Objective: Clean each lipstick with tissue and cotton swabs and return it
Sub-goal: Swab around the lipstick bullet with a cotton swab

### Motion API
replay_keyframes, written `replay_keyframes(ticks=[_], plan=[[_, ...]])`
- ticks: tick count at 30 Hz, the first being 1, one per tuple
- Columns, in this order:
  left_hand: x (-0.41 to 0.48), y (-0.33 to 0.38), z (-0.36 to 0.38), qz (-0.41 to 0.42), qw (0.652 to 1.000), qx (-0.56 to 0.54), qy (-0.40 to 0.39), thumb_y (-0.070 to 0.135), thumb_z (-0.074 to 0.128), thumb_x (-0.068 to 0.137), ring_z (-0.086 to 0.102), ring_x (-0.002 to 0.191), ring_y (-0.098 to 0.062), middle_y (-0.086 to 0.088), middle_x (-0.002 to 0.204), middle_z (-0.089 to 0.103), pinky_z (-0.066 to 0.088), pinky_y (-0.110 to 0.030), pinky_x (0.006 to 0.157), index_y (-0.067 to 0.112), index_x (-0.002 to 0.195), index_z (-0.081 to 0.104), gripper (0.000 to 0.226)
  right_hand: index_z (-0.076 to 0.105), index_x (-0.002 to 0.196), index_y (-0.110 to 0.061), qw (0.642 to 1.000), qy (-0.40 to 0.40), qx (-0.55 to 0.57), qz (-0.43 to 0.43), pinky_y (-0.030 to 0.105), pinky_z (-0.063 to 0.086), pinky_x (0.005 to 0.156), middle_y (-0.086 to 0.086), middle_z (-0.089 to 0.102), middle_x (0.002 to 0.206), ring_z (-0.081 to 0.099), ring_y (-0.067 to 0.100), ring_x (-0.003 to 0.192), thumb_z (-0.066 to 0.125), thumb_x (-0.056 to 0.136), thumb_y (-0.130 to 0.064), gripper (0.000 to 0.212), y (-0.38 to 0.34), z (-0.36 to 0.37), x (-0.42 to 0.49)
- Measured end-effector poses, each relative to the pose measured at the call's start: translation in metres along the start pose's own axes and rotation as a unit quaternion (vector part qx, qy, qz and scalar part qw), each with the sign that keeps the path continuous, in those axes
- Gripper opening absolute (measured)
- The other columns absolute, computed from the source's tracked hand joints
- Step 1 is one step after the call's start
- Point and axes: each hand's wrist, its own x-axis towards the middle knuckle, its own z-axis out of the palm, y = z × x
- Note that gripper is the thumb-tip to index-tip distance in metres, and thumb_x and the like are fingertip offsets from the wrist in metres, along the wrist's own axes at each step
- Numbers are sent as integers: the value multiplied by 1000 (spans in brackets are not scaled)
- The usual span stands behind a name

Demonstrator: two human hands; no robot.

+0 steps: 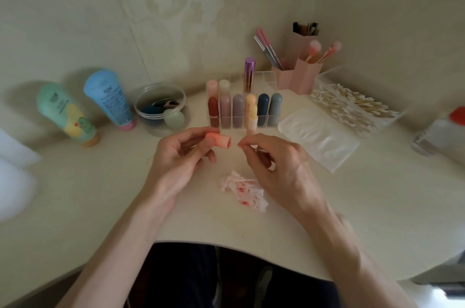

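Head view of the work surface. The left hand (181, 154), over the middle of the table (100, 194), gripped a coral lipstick tube (218, 140) between thumb and curled fingers. The tube lay roughly level, its open end pointing right. The right hand (274, 164) was just right of that opening, thumb and forefinger pinched tightly on what appeared to be a cotton swab (239, 145). The item was too thin and blurred to confirm, and its tip was just beside the tube's mouth. The remaining right fingers were curled loosely under the palm.

A crumpled tissue (242, 190) with red stains lay on the table near the person, below and between the hands. Just beyond the hands stood a clear organizer (266, 80) holding upright lipsticks in red, mauve, yellow, navy and grey. A pale yellow lipstick (252, 118) stood upright against its near side, and a purple metallic tube (249, 74) rose from its far row.

To the right lay a flat clear packet (318, 138), with a clear box of swab sticks (352, 106) beyond it. Pink brush holders (299, 74) stood at the far right. To the left were a round clear tub (161, 109), a blue squeeze tube (109, 100) and a green squeeze tube (66, 114).
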Motion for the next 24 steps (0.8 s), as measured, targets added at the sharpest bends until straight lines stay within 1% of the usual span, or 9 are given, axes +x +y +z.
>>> replay_keyframes(ticks=[2, 4, 6, 9, 12, 14, 18, 21, 24], plan=[[0, -2, -1, 2, 1000, -4, 9, 15, 66, 96, 64, 70, -9, -2, 95, 81, 48, -17, 66, 16, 108, 75, 15, 75, 107, -22, 1000, -12, 17, 3, 40, 51, 60, -9, 62, 71, 56, 15, 60, 67, 102, -22, 10, -2, 2, 0], [0, -3, -2, 2, 1000, -6, 17, 19, 67, 94, 70, 76, -9, -5, 95, 81, 49, -15, 65, 16, 109, 76, 18, 74, 106, -21, 999, -32, 42, 10, 39, 51, 60, -10, 62, 69, 58, 17, 60, 66, 103, -22, 9, -4, 2, 0], [-1, -3, -2, 12, 1000, -14, 17, 22, 68, 89, 75, 82, -13, -7, 96, 81, 52, -17, 65, 13, 109, 75, 23, 73, 105, -21, 996, -49, 67, 24, 38, 51, 61, -10, 62, 67, 58, 18, 60, 65, 104, -23, 9, -6, 2, -1], [0, -4, -2, 19, 999, -28, 18, 21, 69, 87, 76, 83, -18, -10, 97, 80, 57, -21, 69, 9, 110, 75, 27, 70, 105, -19, 992, -62, 102, 33, 35, 49, 60, -7, 60, 68, 55, 20, 60, 62, 105, -21, 9, -10, 2, 0], [0, -5, -1, 25, 999, -34, 18, 19, 68, 87, 74, 79, -17, -12, 96, 80, 59, -21, 73, 8, 109, 74, 26, 66, 106, -17, 994, -49, 99, 18, 26, 42, 57, -10, 53, 68, 49, 18, 61, 59, 107, -17, 8, -13, 1, 2], [0, -6, -1, 36, 999, -27, 13, 17, 68, 88, 73, 76, -16, -11, 95, 80, 59, -22, 73, 7, 108, 74, 24, 66, 106, -16, 995, -38, 87, 15, 22, 37, 58, -13, 50, 69, 48, 16, 62, 58, 107, -17, 8, -13, 1, 2], [-1, -6, 0, 46, 999, -6, 1, 10, 67, 92, 72, 75, -16, -10, 95, 80, 60, -23, 73, 3, 110, 73, 21, 65, 106, -17, 996, -23, 82, 26, 24, 37, 59, -13, 50, 69, 48, 16, 62, 58, 107, -18, 8, -11, 2, 2], [-2, -5, 0, 43, 999, -5, 4, 15, 69, 89, 72, 74, -15, -12, 94, 80, 60, -23, 73, 5, 109, 74, 24, 65, 105, -17, 997, -4, 67, 35, 25, 37, 59, -13, 52, 70, 48, 12, 62, 59, 107, -16, 6, -10, 3, 2], [-1, -3, 0, 34, 999, -8, 4, 18, 69, 86, 72, 75, -15, -12, 95, 80, 60, -23, 74, 9, 107, 75, 24, 65, 106, -19, 997, 2, 56, 53, 26, 38, 59, -12, 57, 73, 50, 11, 61, 60, 107, -17, 6, -9, 4, 1]])
